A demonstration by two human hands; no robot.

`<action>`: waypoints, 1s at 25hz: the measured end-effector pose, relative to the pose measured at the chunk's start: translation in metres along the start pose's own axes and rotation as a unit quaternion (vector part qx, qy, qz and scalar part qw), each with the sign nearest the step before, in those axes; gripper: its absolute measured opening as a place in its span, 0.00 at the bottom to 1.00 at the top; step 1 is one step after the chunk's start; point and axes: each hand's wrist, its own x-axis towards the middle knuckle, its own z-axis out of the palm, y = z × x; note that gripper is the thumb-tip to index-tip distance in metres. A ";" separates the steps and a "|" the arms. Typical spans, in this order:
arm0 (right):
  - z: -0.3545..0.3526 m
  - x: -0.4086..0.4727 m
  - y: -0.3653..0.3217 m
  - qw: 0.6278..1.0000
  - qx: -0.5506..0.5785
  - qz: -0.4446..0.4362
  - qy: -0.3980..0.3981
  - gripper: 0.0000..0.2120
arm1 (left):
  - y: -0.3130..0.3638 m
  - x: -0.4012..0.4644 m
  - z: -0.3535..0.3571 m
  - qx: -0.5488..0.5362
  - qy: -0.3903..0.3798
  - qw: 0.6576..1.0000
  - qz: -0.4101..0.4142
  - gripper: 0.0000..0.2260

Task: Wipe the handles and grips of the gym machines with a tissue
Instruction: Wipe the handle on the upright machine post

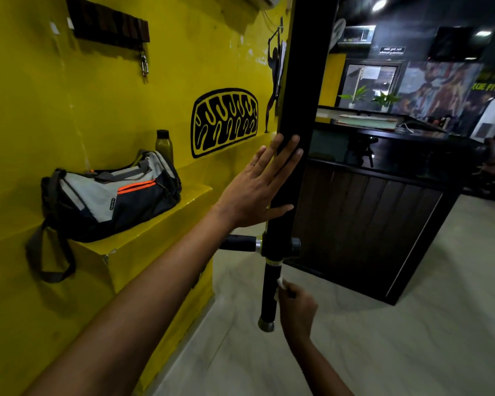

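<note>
My left hand [255, 187], fingers straight, steadies the post [295, 138] while my right hand [296, 308] pinches the tissue [279, 282] against the lower grip [270, 292].

Two hands [257, 184], one tissue [280, 282], two black grips [270, 292], one bag [109, 195], one bottle [164, 144]
</note>
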 end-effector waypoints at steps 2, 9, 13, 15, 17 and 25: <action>-0.002 0.015 -0.012 0.998 0.018 0.056 -0.014 0.06 | 0.001 0.000 -0.001 -0.003 -0.002 1.000 -0.004 0.39; -0.001 -0.011 0.010 0.990 -0.051 -0.133 -0.021 0.08 | 0.001 0.000 0.000 0.001 -0.002 1.000 -0.007 0.40; 0.002 -0.012 0.023 0.991 -0.078 -0.107 -0.025 0.09 | 0.003 0.000 -0.003 0.005 -0.007 1.000 -0.011 0.40; 0.002 -0.005 0.020 0.998 -0.052 -0.004 -0.018 0.09 | 0.003 -0.001 -0.005 0.008 -0.012 1.000 -0.012 0.41; 0.000 0.007 0.008 0.997 -0.007 0.067 -0.033 0.07 | 0.004 0.000 -0.006 0.007 -0.014 1.000 -0.013 0.41; 0.003 -0.020 0.019 0.999 0.007 0.033 -0.031 0.12 | 0.001 0.000 -0.004 0.009 -0.015 1.000 -0.010 0.42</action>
